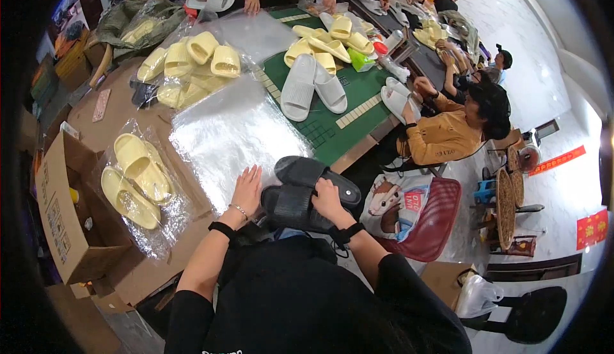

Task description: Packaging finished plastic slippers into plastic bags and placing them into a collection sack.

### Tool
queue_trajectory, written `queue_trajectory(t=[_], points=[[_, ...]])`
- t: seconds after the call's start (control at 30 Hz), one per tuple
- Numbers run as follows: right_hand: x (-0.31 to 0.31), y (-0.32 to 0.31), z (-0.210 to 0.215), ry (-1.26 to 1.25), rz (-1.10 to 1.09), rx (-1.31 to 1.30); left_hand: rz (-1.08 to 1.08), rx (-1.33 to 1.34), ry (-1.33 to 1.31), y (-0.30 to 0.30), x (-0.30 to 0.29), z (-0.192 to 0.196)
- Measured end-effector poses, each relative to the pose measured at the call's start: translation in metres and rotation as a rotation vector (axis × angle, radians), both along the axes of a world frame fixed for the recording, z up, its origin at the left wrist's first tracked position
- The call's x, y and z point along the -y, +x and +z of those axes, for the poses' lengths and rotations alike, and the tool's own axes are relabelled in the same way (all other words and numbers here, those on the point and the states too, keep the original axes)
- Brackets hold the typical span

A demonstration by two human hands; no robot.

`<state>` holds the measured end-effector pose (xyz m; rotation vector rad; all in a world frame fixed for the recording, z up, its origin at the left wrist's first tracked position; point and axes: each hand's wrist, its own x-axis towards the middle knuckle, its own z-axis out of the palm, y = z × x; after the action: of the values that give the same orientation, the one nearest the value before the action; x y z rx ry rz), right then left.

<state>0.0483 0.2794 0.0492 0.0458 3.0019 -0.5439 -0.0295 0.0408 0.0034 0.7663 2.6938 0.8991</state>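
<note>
My right hand point(329, 199) grips a pair of black slide sandals point(288, 205) near the table's front edge, one lying crosswise over the other. Its fingers curl around the upper sandal's strap. My left hand point(248, 191) lies flat, fingers stretched, on a stack of clear plastic bags point(236, 133), just left of the black pair. Beyond the stack, a pair of white slides point(298, 88) rests on the green mat point(358, 88). Left of my left hand, yellow slides point(131, 197) lie inside a clear bag.
Bagged yellow slides point(179, 60) pile up behind the stack, with loose yellow slides point(329, 44) farther right. An open cardboard box point(83, 226) stands at left. A person in an orange top point(441, 133) handles white slides at right. A red chair point(441, 220) sits beside me.
</note>
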Motion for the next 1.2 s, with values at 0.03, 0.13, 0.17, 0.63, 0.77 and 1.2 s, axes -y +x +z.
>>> queue_trajectory(t=[0.03, 0.13, 0.17, 0.63, 0.77, 1.2], points=[[0.002, -0.002, 0.002, 0.041, -0.073, -0.028, -0.034, -0.001, -0.008, 0.002, -0.002, 0.003], [0.005, -0.006, -0.005, 0.053, -0.120, -0.056, -0.071, -0.016, -0.008, 0.010, -0.007, 0.020], [0.010, -0.007, -0.007, 0.054, -0.103, -0.054, -0.075, -0.044, -0.018, 0.014, -0.006, 0.021], [0.081, -0.063, -0.021, -0.108, -0.035, -0.309, -0.157, -0.109, 0.278, 0.050, -0.033, 0.097], [0.112, -0.089, -0.014, -0.118, -0.086, -0.379, -0.177, -0.053, 0.400, 0.068, -0.031, 0.116], [0.169, -0.126, -0.024, -0.193, 0.136, -0.340, 0.071, -0.081, 0.192, 0.066, 0.043, 0.105]])
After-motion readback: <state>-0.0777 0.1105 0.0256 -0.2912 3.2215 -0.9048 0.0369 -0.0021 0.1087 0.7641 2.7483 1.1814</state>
